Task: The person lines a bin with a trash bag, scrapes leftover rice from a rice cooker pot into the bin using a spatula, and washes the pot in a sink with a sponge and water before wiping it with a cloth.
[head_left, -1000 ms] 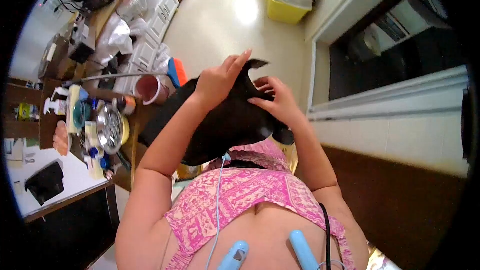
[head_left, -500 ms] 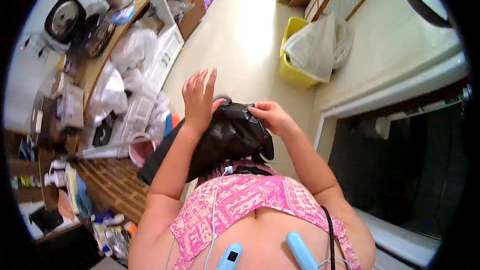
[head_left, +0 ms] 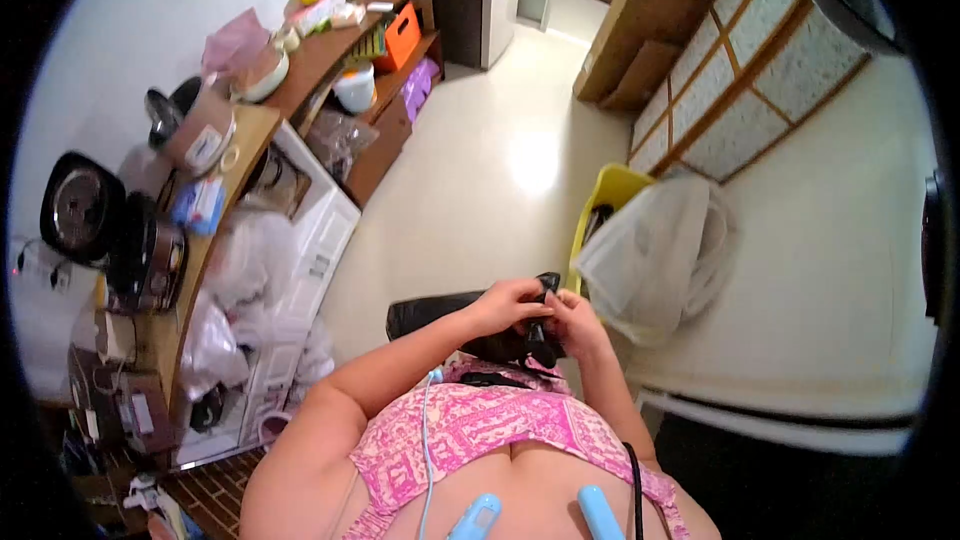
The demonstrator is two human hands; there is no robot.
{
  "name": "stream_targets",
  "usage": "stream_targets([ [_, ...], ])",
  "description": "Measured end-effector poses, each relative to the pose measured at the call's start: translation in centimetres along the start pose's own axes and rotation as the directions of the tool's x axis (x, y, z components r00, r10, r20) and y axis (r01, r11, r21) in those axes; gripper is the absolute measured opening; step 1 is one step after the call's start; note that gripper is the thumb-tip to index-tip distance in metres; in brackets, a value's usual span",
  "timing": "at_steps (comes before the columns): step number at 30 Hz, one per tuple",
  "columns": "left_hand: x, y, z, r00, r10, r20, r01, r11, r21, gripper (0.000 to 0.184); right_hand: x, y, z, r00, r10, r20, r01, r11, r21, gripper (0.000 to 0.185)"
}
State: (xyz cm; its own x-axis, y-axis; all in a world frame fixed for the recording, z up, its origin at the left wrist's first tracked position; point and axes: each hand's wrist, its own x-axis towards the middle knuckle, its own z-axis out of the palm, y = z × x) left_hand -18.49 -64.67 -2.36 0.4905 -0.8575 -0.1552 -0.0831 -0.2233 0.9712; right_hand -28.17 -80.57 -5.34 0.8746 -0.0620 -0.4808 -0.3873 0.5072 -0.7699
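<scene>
A black plastic bag (head_left: 430, 314) is stretched out in front of my waist, its left part reaching past my left forearm. My left hand (head_left: 510, 306) is closed on the bag's gathered right end. Close beside it, my right hand (head_left: 577, 324) pinches the same bunched part, and the two hands nearly touch. A bit of black plastic sticks up above the fingers and another hangs down between the hands.
A yellow bin (head_left: 610, 185) with a whitish bag (head_left: 665, 250) over it stands ahead to the right. On the left are a wooden counter (head_left: 250, 130) with a rice cooker (head_left: 145, 250), white cabinet doors (head_left: 325, 240) and an orange basket (head_left: 402, 37). Pale floor (head_left: 460, 170) runs ahead.
The view has swung up toward the room beyond. My hands have come together, and the black bag, spread wide before, is now bunched between them. My left fingers, earlier raised, have closed on it.
</scene>
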Motion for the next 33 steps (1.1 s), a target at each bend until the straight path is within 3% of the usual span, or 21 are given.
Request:
stream_targets([
  [1,2.1,0.8,-2.4,0.983,-0.183,-0.007,0.175,0.952,-0.251,0.021,2.6,-2.5,0.3,0.999,0.031,0.02,-0.033,0.998,0.058,0.013],
  [2,4.5,1.2,-5.1,0.983,-0.184,-0.009,0.176,0.953,-0.245,0.021,4.9,-5.6,1.3,0.999,0.017,-0.042,-0.012,0.994,0.105,0.015],
  [3,6.5,1.0,-7.8,0.972,-0.227,-0.066,0.17,0.863,-0.475,0.017,7.7,-8.3,0.9,1.0,-0.018,0.025,0.013,0.984,0.18,0.013],
  [5,10.4,0.3,-12.9,0.953,-0.256,-0.163,0.016,0.579,-0.815,0.011,14.0,-13.4,0.0,0.997,-0.053,0.058,0.028,0.928,0.372,0.006],
  [8,16.9,0.1,-21.6,0.923,-0.363,-0.129,-0.151,-0.034,-0.988,0.018,24.4,-20.4,-0.4,0.995,0.061,0.08,-0.098,0.777,0.622,0.016],
  [11,23.6,0.0,-29.3,0.884,-0.407,-0.228,-0.223,0.061,-0.973,0.023,33.9,-27.0,0.2,0.965,0.087,0.248,-0.202,0.847,0.491,0.023],
  [12,27.1,-2.2,-32.3,0.849,-0.427,-0.31,-0.295,0.103,-0.95,0.023,36.9,-29.7,0.5,0.953,0.084,0.292,-0.166,0.949,0.268,0.027],
  [13,28.8,-1.6,-34.9,0.861,-0.402,-0.312,-0.278,0.141,-0.95,0.028,37.1,-33.1,1.2,0.966,-0.065,0.252,0.093,0.99,-0.103,0.026],
  [14,31.8,-3.0,-39.3,0.893,-0.34,-0.294,-0.264,0.134,-0.955,0.027,40.8,-35.5,1.2,0.949,-0.186,0.256,0.289,0.838,-0.462,0.027],
  [16,36.5,-1.7,-46.9,0.889,-0.293,-0.353,-0.3,0.209,-0.931,0.018,49.0,-41.9,-1.9,0.978,-0.162,0.134,0.21,0.772,-0.6,0.024],
  [18,41.4,-0.9,-53.7,0.845,-0.334,-0.417,-0.324,0.302,-0.897,0.016,56.0,-47.0,-8.1,0.945,-0.277,-0.177,0.199,0.911,-0.362,0.03],
  [19,42.8,0.8,-56.6,0.855,-0.282,-0.435,-0.303,0.409,-0.861,0.016,58.2,-49.7,-11.3,0.876,-0.307,-0.373,0.15,0.907,-0.393,0.03],
  [20,44.7,1.8,-59.1,0.866,-0.233,-0.443,-0.278,0.511,-0.813,0.017,58.8,-52.4,-12.9,0.857,-0.321,-0.402,0.123,0.886,-0.446,0.031],
  [21,48.1,1.8,-60.9,0.886,-0.338,-0.318,-0.054,0.606,-0.793,0.017,60.6,-54.1,-14.5,0.844,-0.293,-0.449,0.104,0.911,-0.399,0.031],
  [23,54.3,3.0,-61.9,0.919,-0.204,-0.337,0.062,0.919,-0.389,0.027,64.3,-56.3,-17.2,0.821,-0.251,-0.512,0.08,0.94,-0.333,0.03],
  [25,61.6,0.4,-65.1,0.888,-0.066,-0.456,0.128,0.986,0.106,0.036,68.4,-58.2,-19.8,0.872,-0.119,-0.475,0.141,0.99,0.011,0.03],
  [26,65.3,-1.5,-67.5,0.83,-0.022,-0.558,0.18,0.957,0.229,0.033,69.4,-60.2,-17.5,0.878,-0.025,-0.479,0.133,0.972,0.192,0.03],
  [28,72.8,-3.5,-71.9,0.712,0.173,-0.681,0.233,0.856,0.462,0.024,76.6,-59.2,-23.4,0.997,-0.042,-0.06,0.06,0.938,0.343,0.03],
  [30,79.7,-2.4,-75.1,0.634,0.142,-0.76,0.486,0.691,0.535,0.019,81.5,-63.2,-21.8,0.996,-0.047,0.077,0.017,0.935,0.354,0.029],
  [32,87.3,-4.8,-77.8,0.697,0.078,-0.713,0.631,0.406,0.662,0.025,87.0,-68.0,-21.2,0.976,0.172,-0.136,-0.093,0.887,0.452,0.02],
  [33,91.5,-5.9,-78.2,0.724,-0.072,-0.686,0.676,0.276,0.683,0.035,90.6,-70.0,-22.2,0.968,0.115,-0.221,-0.032,0.937,0.349,0.021],
])
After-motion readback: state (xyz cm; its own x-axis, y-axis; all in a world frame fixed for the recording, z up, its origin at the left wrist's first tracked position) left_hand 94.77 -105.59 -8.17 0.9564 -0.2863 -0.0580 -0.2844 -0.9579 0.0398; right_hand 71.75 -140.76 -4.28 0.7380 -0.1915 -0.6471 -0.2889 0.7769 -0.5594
